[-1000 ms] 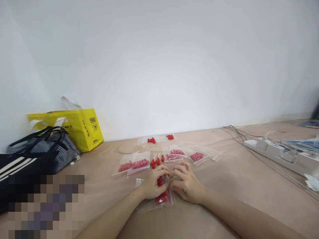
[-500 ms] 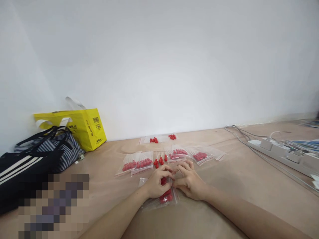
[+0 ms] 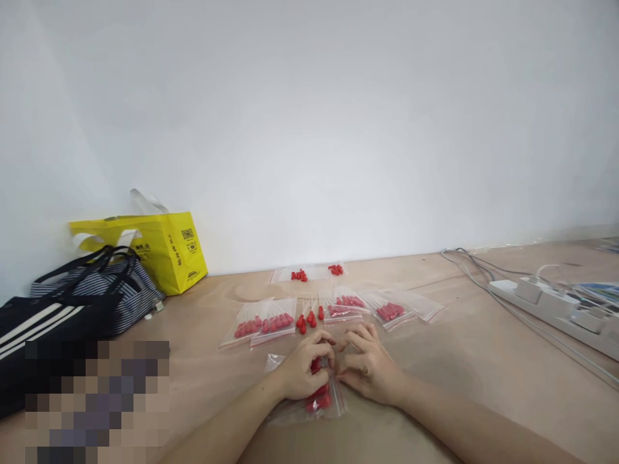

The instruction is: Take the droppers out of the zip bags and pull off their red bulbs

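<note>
My left hand (image 3: 302,368) and my right hand (image 3: 365,368) meet over a small clear zip bag (image 3: 319,399) of red pieces that lies flat on the tan table (image 3: 454,361). Both hands have their fingers curled and pinch the bag's top edge side by side. Beyond my fingers lie a few loose red pieces (image 3: 309,319) and a row of filled zip bags (image 3: 271,323). Further filled bags (image 3: 389,311) lie to the right, and two flat bags (image 3: 314,274) rest near the wall.
A yellow paper bag (image 3: 155,248) and a black striped bag (image 3: 72,303) stand at the left against the white wall. A white power strip (image 3: 556,304) with plugs and grey cables (image 3: 469,264) lies at the right. A blurred patch covers the lower left.
My hands have stayed pinched on the bag's top edge with only small finger shifts. The camera tipped up slightly, so the scene sits a little lower in view.
</note>
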A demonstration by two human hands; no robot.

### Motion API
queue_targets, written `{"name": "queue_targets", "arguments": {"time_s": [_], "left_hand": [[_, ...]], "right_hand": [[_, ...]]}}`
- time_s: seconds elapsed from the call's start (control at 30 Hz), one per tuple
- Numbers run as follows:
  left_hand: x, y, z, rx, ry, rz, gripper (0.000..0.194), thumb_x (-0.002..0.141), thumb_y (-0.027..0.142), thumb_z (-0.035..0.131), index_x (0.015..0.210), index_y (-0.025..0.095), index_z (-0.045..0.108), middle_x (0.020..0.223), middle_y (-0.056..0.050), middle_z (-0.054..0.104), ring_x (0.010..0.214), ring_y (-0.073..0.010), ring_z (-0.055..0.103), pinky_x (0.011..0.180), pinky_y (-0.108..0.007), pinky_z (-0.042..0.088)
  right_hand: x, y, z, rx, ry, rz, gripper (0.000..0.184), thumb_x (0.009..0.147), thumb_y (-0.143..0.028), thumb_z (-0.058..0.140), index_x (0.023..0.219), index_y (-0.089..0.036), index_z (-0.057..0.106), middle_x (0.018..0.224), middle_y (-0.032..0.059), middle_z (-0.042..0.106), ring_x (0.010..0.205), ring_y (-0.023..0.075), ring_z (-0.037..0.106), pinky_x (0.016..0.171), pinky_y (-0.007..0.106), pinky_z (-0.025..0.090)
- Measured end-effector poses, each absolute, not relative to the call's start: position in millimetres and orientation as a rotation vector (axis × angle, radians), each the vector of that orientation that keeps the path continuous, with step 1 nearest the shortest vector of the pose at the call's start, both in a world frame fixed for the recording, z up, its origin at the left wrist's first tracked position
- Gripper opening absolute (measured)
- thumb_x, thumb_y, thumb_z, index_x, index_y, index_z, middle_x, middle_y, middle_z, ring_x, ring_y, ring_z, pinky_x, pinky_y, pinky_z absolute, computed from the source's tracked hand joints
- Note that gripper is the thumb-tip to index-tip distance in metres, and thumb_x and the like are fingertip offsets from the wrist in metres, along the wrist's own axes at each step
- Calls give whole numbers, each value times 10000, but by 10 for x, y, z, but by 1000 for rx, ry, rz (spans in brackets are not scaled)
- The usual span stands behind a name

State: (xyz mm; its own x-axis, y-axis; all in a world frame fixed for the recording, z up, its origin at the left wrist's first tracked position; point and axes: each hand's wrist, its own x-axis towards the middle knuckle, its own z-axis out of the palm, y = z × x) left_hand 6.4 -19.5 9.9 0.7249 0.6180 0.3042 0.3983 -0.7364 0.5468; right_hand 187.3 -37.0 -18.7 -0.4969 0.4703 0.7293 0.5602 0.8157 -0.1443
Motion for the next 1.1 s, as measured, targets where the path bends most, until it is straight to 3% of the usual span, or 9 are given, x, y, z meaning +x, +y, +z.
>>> {"name": "queue_targets", "arguments": {"time_s": [0.5,0.73,0.93,1.1], "left_hand": [[48,-203,105,2371,820,675,166,571,35,485,663,173,503,934,-22,493,897,-156,490,824,-265,389],[44,-201,123,2356,834,621,280,564,11,474,756,191,567,1002,-28,494,934,-158,488,873,-281,370],[48,-148,105,2343,835,581,176,560,21,495,633,175,538,1000,-33,487,973,-175,482,872,-293,372],[52,-134,104,2315,840,577,201,566,31,487,682,180,553,983,-38,490,945,-170,494,867,-292,377]], "right_hand": [[1842,-379,-95,-764,-2341,12,30,738,-223,552,717,-223,574,863,-8,532,851,149,450,742,325,292],[1873,-416,-55,-798,-2354,78,78,710,-154,525,725,-222,560,869,-3,522,877,160,452,768,340,299],[1899,-428,-61,-901,-2318,50,69,743,-180,517,698,-210,559,836,2,533,823,155,459,732,334,300],[1861,-459,-27,-854,-2370,25,114,776,-174,499,724,-238,577,838,-9,543,821,134,468,714,313,296]]}}
